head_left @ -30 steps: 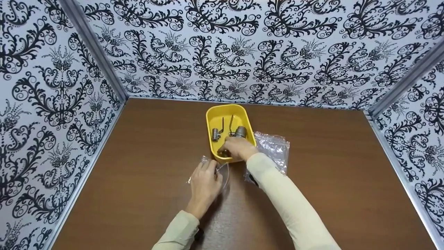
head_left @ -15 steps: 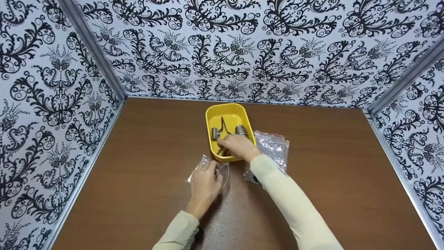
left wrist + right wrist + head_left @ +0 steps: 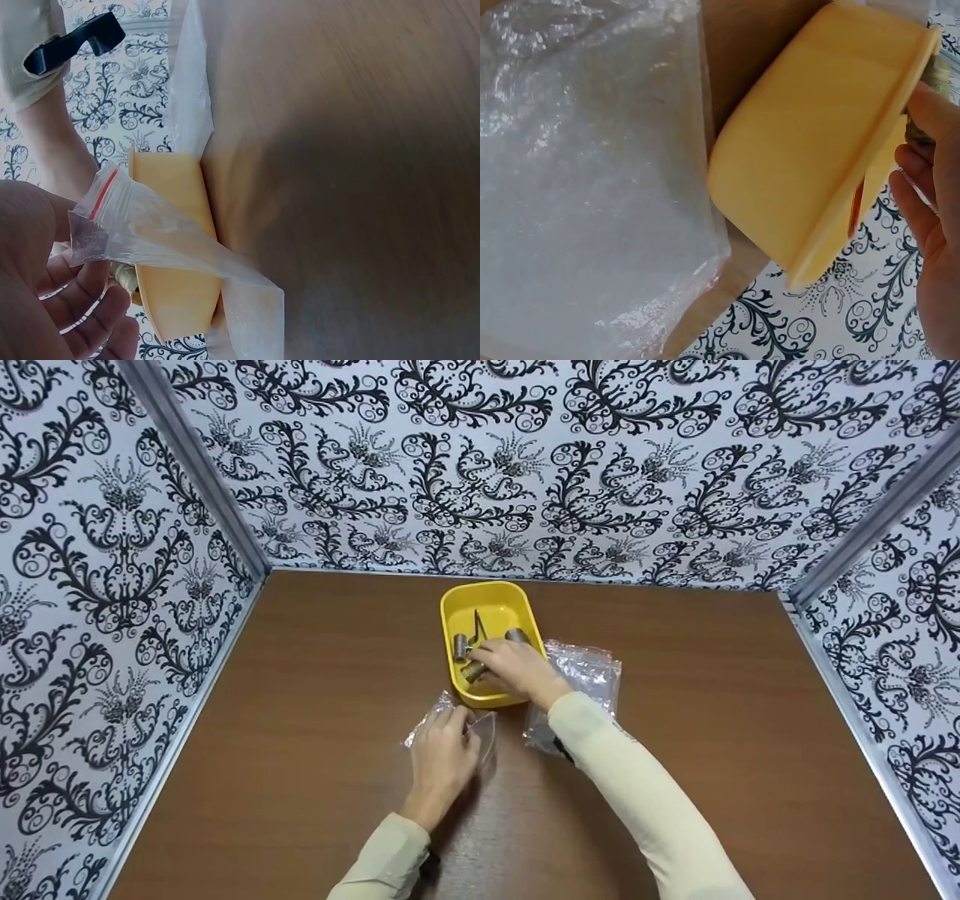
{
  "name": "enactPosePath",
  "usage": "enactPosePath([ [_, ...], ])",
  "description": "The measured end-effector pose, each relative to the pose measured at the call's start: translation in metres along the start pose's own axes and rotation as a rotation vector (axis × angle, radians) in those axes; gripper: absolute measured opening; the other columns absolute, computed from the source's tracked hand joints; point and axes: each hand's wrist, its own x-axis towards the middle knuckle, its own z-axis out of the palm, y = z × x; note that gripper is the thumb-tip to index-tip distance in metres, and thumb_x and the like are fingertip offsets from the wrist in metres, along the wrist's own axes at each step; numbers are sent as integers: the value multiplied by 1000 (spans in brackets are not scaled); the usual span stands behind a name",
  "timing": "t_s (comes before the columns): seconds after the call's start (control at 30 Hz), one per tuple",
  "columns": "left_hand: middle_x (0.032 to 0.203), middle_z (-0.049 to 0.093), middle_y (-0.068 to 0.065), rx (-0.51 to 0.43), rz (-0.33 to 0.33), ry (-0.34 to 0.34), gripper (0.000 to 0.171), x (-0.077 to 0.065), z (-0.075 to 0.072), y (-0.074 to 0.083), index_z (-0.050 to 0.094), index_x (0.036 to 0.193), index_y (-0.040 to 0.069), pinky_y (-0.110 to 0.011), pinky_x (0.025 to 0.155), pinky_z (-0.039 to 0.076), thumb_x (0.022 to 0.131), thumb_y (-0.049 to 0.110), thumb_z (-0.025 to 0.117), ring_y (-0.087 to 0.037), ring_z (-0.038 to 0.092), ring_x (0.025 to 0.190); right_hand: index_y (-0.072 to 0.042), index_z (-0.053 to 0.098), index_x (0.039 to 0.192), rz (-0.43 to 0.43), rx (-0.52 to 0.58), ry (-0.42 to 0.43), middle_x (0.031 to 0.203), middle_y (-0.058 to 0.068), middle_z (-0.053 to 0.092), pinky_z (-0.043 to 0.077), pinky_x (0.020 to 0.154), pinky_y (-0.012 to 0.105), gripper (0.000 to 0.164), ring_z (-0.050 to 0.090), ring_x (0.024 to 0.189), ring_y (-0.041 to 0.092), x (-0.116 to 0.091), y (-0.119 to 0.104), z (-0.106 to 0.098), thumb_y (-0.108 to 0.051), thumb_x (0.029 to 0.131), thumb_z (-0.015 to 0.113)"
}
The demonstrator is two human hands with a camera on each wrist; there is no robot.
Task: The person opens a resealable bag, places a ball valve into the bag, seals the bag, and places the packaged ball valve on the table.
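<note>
My left hand (image 3: 442, 754) pinches a clear zip-lock bag (image 3: 165, 225) at its edge, near the red seal strip; the bag spreads open in front of the yellow tray (image 3: 491, 595). Above the near half of the tray, my right hand (image 3: 517, 667) pinches a brass-coloured pipe fitting (image 3: 472, 671) with a ribbed end. Part of that fitting is hidden by the fingers. Inside the tray lies a small metal ball valve (image 3: 460, 647) with a lever, at the left. A thicker grey metal piece (image 3: 516, 635) shows at the right, partly covered by my right hand.
A stack of clear plastic bags (image 3: 589, 671) lies against the tray's right side, partly under my right forearm. The brown tabletop (image 3: 337, 660) runs back to patterned walls (image 3: 480, 457) behind and on both sides.
The right hand has lifted and tilted the brass pipe fitting up from the tray's near end, moving slightly back and right. The left hand keeps its hold on the bag, almost still.
</note>
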Motion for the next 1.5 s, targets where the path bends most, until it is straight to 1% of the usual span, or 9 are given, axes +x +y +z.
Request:
enactPosePath([
  [0.13,81,68,-4,4,5,5,17,1,1,2,64,85,14,-42,73,53,71,12,72,-29,65,82,-9,63,125,62,19,-3,121,12,67,52,96,40,39,65,108,28,-6,3,-8,-22,89,70],
  [0.33,79,66,-3,-3,11,-1,17,1,3,7,66,87,14,-40,72,52,72,11,73,-27,63,80,-11,59,132,107,39,1,122,11,63,55,89,40,42,65,105,28,-18,8,-20,-21,92,66],
  [0.47,83,67,-4,4,1,-38,17,3,4,10,68,90,12,-41,76,53,74,12,73,-28,64,82,-12,57,134,115,77,32,121,11,62,56,86,40,42,66,100,29,-27,9,-30,-17,93,64],
  [0.57,84,68,-4,8,-5,-54,16,5,4,12,69,91,12,-41,77,53,75,13,74,-27,64,82,-10,58,133,109,99,60,127,14,60,55,90,44,42,65,105,33,-35,8,-38,-15,92,65],
  [0.73,80,68,-3,10,12,-21,13,8,8,15,69,86,13,-38,70,51,75,12,75,-25,62,76,-4,62,125,100,111,81,129,16,61,52,96,45,37,63,111,35,-47,8,-44,-13,89,66],
  [1.0,81,71,-4,-19,12,12,23,9,18,20,66,95,10,-39,68,51,75,12,75,-26,62,74,-8,63,126,100,181,82,116,12,69,54,92,42,39,67,104,29,-75,3,-47,-14,87,70],
  [1.27,77,71,-3,-46,10,28,14,8,22,25,66,86,12,-39,64,50,75,13,75,-26,61,70,-11,67,112,73,290,76,105,4,72,56,87,36,26,68,95,21,-93,-16,-43,-13,86,70],
  [1.4,74,71,-3,-52,13,40,10,7,24,26,66,84,13,-40,62,49,77,14,73,-26,59,67,-12,69,108,82,340,44,101,1,73,56,83,33,26,68,90,17,-99,-25,-39,-12,82,70],
  [1.5,74,71,-2,-47,17,45,7,7,26,28,66,84,13,-40,63,48,79,15,71,-26,59,67,-13,69,107,112,336,4,101,0,73,56,82,33,27,68,90,17,-103,-30,-35,-15,81,72],
])
